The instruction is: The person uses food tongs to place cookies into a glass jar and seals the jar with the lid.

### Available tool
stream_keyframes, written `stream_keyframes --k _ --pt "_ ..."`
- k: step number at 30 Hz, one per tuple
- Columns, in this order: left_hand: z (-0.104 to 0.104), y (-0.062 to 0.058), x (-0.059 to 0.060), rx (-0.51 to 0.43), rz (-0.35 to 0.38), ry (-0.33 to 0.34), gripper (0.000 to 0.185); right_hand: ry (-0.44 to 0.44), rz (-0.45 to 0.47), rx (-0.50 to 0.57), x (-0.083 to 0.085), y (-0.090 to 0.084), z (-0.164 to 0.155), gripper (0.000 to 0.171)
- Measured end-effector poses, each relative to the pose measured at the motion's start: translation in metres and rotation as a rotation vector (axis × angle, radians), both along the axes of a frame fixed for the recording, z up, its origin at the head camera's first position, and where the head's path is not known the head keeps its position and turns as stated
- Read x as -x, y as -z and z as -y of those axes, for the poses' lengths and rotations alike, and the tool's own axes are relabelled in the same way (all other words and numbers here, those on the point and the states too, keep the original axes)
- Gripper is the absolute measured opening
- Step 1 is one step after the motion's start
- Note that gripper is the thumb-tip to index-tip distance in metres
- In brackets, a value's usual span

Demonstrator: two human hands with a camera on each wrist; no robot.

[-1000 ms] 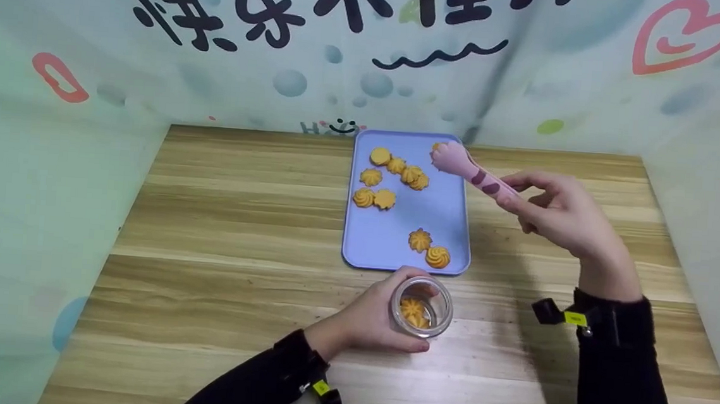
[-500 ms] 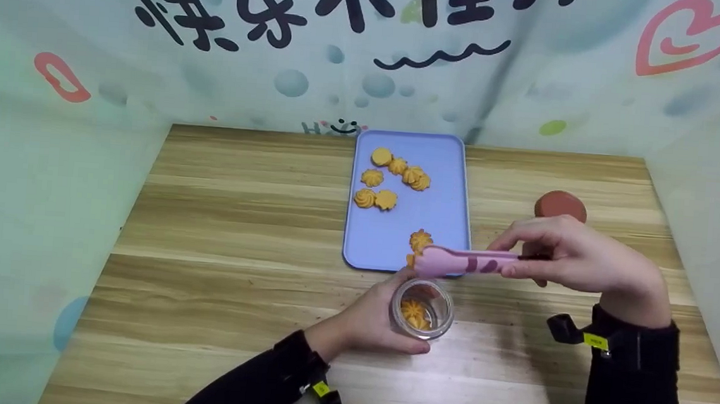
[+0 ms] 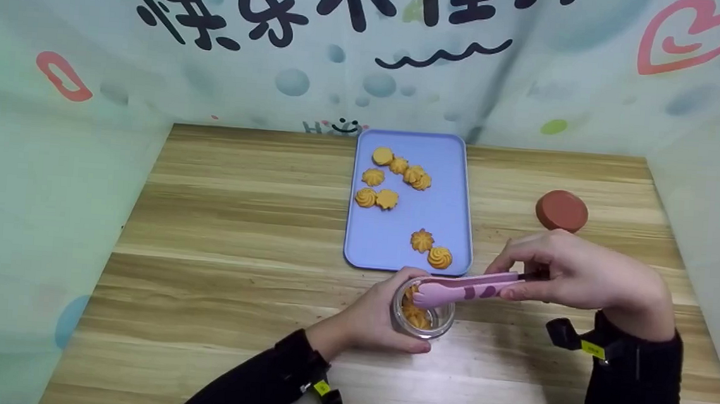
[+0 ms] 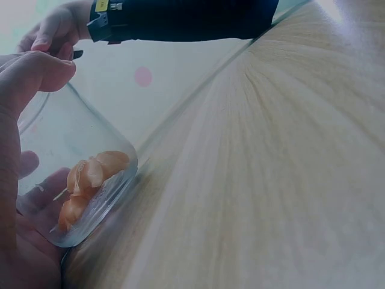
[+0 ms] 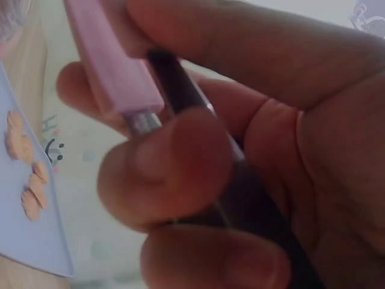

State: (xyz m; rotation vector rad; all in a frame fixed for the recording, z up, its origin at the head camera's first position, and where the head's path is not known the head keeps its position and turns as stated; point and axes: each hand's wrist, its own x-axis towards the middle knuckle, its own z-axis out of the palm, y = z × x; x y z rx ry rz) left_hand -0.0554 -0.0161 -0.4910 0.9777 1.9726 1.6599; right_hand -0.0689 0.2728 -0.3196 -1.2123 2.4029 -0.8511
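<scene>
My left hand (image 3: pixel 374 317) grips a clear glass jar (image 3: pixel 450 322) around its side, in front of the tray. Cookies (image 3: pixel 416 319) lie at the jar's bottom, also seen through the glass (image 4: pixel 78 114) in the left wrist view. Pink paw-tipped tongs (image 3: pixel 471 289) are in my right hand (image 3: pixel 589 275), pinched between thumb and fingers. Their tips reach over the jar's mouth, with a cookie (image 3: pixel 411 292) at them. How firmly the tips hold it is hidden. In the right wrist view, fingers (image 5: pixel 165 162) curl around the tongs' dark handle (image 5: pixel 258 211).
Behind the jar lies a lilac tray (image 3: pixel 435 213) bearing several piped cookies, most at its upper left and two (image 3: pixel 431 249) near its front right corner. A reddish-brown round lid (image 3: pixel 562 210) rests on the wooden table (image 3: pixel 237 231) beyond my right hand. A printed curtain (image 3: pixel 229 85) encloses the back and sides.
My right hand has brought the tongs with a cookie from the tray's far right corner toward me, down to the jar's mouth. The lid has come into view. My left hand and jar stay put.
</scene>
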Motion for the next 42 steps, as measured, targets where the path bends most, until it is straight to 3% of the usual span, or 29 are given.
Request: stream_keyframes --k 6,16,23,25,28,35,38,42 --pt "0.000 -0.001 0.001 -0.003 -0.027 -0.007 0.091 0.039 -0.071 -0.073 -0.008 -0.003 0.003 0.017" --pt "0.000 -0.001 0.000 0.000 -0.034 0.001 0.091 0.168 -0.156 -0.214 -0.038 -0.017 0.019 0.014" --pt "0.004 -0.028 -0.006 -0.018 -0.008 0.017 0.086 0.173 -0.162 -0.230 -0.042 -0.014 0.027 0.012" --pt "0.004 -0.030 -0.007 -0.029 -0.004 0.027 0.085 0.164 -0.165 -0.224 -0.042 -0.014 0.028 0.012" --pt "0.004 -0.027 -0.006 -0.037 0.017 0.035 0.085 0.154 -0.173 -0.221 -0.042 -0.013 0.029 0.011" --pt "-0.001 0.001 -0.001 -0.046 0.002 0.018 0.089 0.169 -0.160 -0.227 -0.043 -0.012 0.029 0.013" --pt "-0.001 0.004 0.000 -0.049 -0.011 0.013 0.090 0.191 -0.151 -0.224 -0.044 -0.013 0.029 0.015" --pt "0.000 -0.002 -0.001 -0.023 -0.018 0.007 0.090 0.218 -0.149 -0.237 -0.045 -0.014 0.029 0.017"
